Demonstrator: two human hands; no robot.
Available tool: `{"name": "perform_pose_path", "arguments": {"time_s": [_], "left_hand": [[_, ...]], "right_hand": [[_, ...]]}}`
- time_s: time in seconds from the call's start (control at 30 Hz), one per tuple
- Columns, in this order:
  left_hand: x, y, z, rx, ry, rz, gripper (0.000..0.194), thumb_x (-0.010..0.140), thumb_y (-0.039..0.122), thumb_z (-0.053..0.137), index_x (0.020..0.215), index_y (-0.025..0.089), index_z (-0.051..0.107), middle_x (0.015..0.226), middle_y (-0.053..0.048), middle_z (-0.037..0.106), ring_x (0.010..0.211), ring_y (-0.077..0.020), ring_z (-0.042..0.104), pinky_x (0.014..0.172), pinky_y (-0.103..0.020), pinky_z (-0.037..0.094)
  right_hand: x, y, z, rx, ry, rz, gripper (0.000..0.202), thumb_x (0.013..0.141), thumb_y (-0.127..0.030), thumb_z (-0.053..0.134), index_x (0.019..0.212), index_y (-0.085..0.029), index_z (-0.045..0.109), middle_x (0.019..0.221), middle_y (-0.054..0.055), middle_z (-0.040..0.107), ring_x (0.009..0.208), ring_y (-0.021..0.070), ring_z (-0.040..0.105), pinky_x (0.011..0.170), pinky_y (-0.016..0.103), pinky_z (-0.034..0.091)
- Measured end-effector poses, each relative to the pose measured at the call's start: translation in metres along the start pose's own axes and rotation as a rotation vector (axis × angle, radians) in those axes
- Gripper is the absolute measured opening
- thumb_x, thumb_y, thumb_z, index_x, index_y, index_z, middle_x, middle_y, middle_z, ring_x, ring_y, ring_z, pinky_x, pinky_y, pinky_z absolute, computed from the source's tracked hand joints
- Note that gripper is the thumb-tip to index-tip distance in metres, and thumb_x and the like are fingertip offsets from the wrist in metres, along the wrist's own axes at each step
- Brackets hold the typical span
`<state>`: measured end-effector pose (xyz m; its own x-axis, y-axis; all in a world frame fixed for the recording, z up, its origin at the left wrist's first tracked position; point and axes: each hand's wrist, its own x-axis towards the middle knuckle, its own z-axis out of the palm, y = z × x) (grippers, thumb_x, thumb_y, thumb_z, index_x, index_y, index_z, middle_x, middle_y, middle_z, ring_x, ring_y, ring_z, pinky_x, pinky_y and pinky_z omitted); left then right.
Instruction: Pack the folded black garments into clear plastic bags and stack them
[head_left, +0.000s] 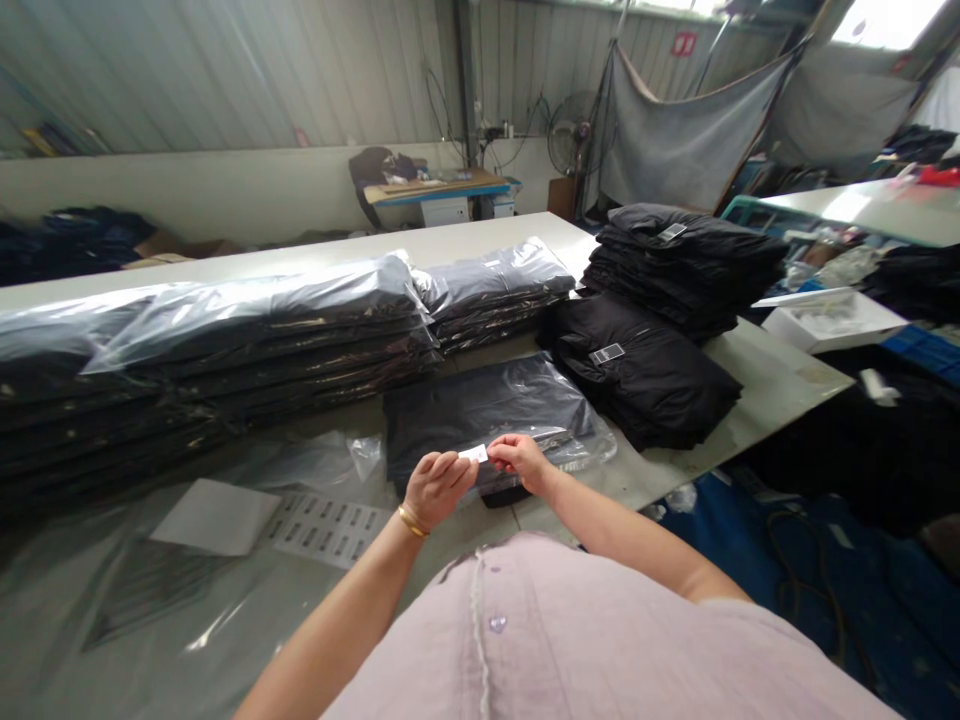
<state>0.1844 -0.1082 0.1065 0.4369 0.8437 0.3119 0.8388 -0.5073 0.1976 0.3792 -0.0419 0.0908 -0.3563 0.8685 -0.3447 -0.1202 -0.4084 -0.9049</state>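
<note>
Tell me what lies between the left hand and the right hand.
In the head view, a small white label lies between the left hand and the right hand.

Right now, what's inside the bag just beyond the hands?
Dark fabric shows through the clear plastic bag. The left hand covers part of the near side; the underside can't be seen.

Ribbed metal wall (225, 70) above a pale lower band (255, 190); bright window (889, 20), upper right. Small blue-edged desk (450, 191) near the wall, standing fan (568, 135) to its right, beside a grey hanging sheet (675, 135). Floor (712, 548) blue at lower right.
</note>
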Motion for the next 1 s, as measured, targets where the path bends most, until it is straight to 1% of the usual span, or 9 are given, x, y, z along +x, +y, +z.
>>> {"name": "perform_pose_path", "arguments": {"time_s": [0.17, 0.33, 0.43, 0.6, 0.73, 0.8, 0.87, 0.93, 1.0], "left_hand": [[0.008, 0.006, 0.005, -0.011, -0.03, -0.029, 0.033, 0.096, 0.024, 0.036, 0.112, 0.032, 0.064, 0.105, -0.002, 0.07, 0.105, -0.021, 0.059, 0.094, -0.038, 0.041], [0.017, 0.012, 0.009, -0.053, -0.081, -0.063, 0.034, 0.096, 0.026, 0.035, 0.113, 0.033, 0.064, 0.107, -0.001, 0.069, 0.107, -0.0217, 0.059, 0.097, -0.039, 0.042], [0.022, 0.015, 0.01, -0.057, -0.102, -0.073, 0.033, 0.095, 0.027, 0.037, 0.112, 0.032, 0.065, 0.105, -0.002, 0.069, 0.108, -0.0215, 0.058, 0.098, -0.039, 0.042], [0.026, 0.014, 0.013, 0.004, 0.037, -0.009, 0.025, 0.093, 0.027, 0.047, 0.104, 0.031, 0.069, 0.103, -0.003, 0.07, 0.104, -0.0201, 0.061, 0.097, -0.038, 0.043], [0.028, 0.007, 0.023, 0.026, 0.084, -0.086, 0.024, 0.092, 0.032, 0.05, 0.104, 0.028, 0.07, 0.105, -0.007, 0.07, 0.103, -0.0216, 0.061, 0.095, -0.039, 0.044], [0.027, 0.001, 0.033, 0.008, 0.056, -0.156, 0.03, 0.09, 0.038, 0.053, 0.115, 0.027, 0.068, 0.119, -0.009, 0.066, 0.111, -0.0242, 0.059, 0.097, -0.042, 0.044], [0.023, -0.004, 0.044, -0.017, -0.015, -0.201, 0.042, 0.086, 0.043, 0.059, 0.125, 0.028, 0.062, 0.134, -0.009, 0.058, 0.123, -0.0272, 0.053, 0.104, -0.046, 0.041], [0.014, -0.009, 0.056, -0.062, -0.131, -0.208, 0.048, 0.082, 0.046, 0.063, 0.127, 0.029, 0.061, 0.141, -0.009, 0.054, 0.13, -0.0278, 0.048, 0.11, -0.048, 0.035], [0.003, -0.012, 0.066, -0.126, -0.251, -0.193, 0.048, 0.08, 0.048, 0.065, 0.124, 0.029, 0.064, 0.142, -0.008, 0.053, 0.132, -0.0268, 0.047, 0.112, -0.047, 0.033]], "right_hand": [[0.002, -0.008, -0.017, -0.056, 0.013, -0.026, 0.02, 0.056, -0.032, 0.071, 0.068, -0.016, 0.067, 0.06, 0.0, 0.064, 0.051, 0.0091, 0.053, 0.047, 0.02, 0.03], [0.002, -0.01, -0.022, -0.065, -0.044, 0.028, 0.024, 0.062, -0.039, 0.068, 0.064, -0.015, 0.066, 0.058, 0.001, 0.063, 0.049, 0.0091, 0.053, 0.045, 0.02, 0.03], [0.003, -0.009, -0.022, -0.061, -0.05, -0.064, 0.023, 0.057, -0.036, 0.074, 0.065, -0.016, 0.066, 0.058, -0.001, 0.063, 0.05, 0.0093, 0.051, 0.049, 0.022, 0.035], [0.013, -0.005, -0.03, -0.065, 0.024, -0.2, 0.024, 0.06, -0.038, 0.072, 0.068, -0.017, 0.066, 0.059, -0.002, 0.061, 0.051, 0.0097, 0.05, 0.054, 0.024, 0.04], [0.029, -0.002, -0.047, -0.063, 0.077, -0.224, 0.027, 0.063, -0.043, 0.07, 0.072, -0.018, 0.063, 0.065, -0.001, 0.061, 0.056, 0.0109, 0.051, 0.058, 0.024, 0.041], [0.039, 0.0, -0.06, -0.08, 0.091, -0.257, 0.029, 0.065, -0.045, 0.069, 0.074, -0.019, 0.062, 0.067, -0.002, 0.061, 0.061, 0.0123, 0.054, 0.063, 0.025, 0.043], [0.047, 0.004, -0.073, -0.111, 0.106, -0.307, 0.03, 0.067, -0.047, 0.067, 0.076, -0.02, 0.06, 0.07, -0.002, 0.062, 0.068, 0.0137, 0.056, 0.069, 0.026, 0.045], [0.052, 0.012, -0.086, -0.152, 0.116, -0.316, 0.031, 0.067, -0.049, 0.067, 0.077, -0.02, 0.06, 0.072, -0.002, 0.062, 0.073, 0.0144, 0.057, 0.073, 0.026, 0.045], [0.051, 0.023, -0.098, -0.171, 0.106, -0.244, 0.033, 0.065, -0.05, 0.069, 0.075, -0.02, 0.059, 0.072, -0.003, 0.062, 0.072, 0.0141, 0.057, 0.072, 0.026, 0.045]]}}
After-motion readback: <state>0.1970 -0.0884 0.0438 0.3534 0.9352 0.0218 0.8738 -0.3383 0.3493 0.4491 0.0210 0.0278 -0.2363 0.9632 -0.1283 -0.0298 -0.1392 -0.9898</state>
